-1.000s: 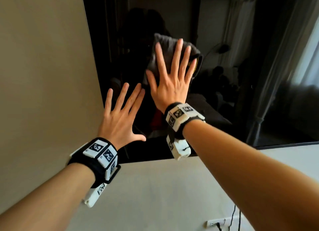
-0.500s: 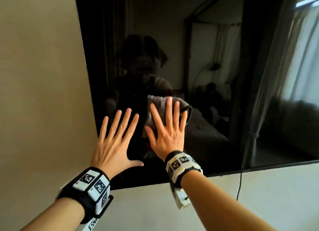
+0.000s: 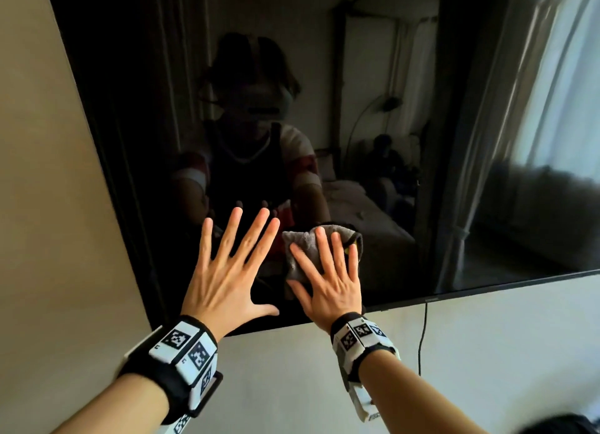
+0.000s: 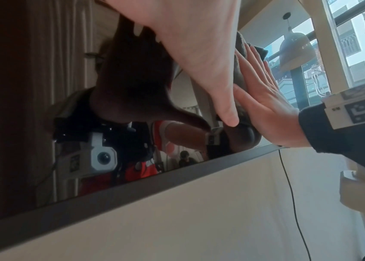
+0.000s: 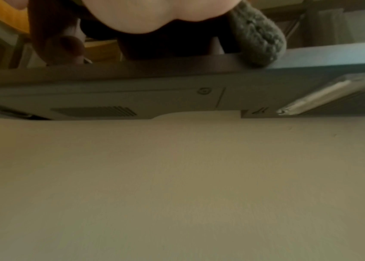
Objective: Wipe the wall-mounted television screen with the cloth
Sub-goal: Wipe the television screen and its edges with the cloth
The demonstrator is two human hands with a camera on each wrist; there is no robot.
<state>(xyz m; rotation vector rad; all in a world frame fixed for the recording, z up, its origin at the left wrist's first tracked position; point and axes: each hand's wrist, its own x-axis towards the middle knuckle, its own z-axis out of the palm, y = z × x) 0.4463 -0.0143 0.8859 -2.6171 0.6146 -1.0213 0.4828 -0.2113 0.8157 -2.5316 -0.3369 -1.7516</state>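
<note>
1. Fingers point(image 3: 337, 255) of the right hand point(image 3: 328, 284) lie straight, pressing the cloth point(image 3: 302, 248) flat on the television screen point(image 3: 389, 125) near its bottom edge.
2. Left hand point(image 3: 227, 271) braces alongside, fingers spread.
3. Mid-wipe; likely next: shift sideways to an unwiped strip.

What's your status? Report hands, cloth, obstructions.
Right hand flat, pressing cloth on television screen near bottom edge. Left hand spread, bare, beside it. Nothing in the way.
</note>
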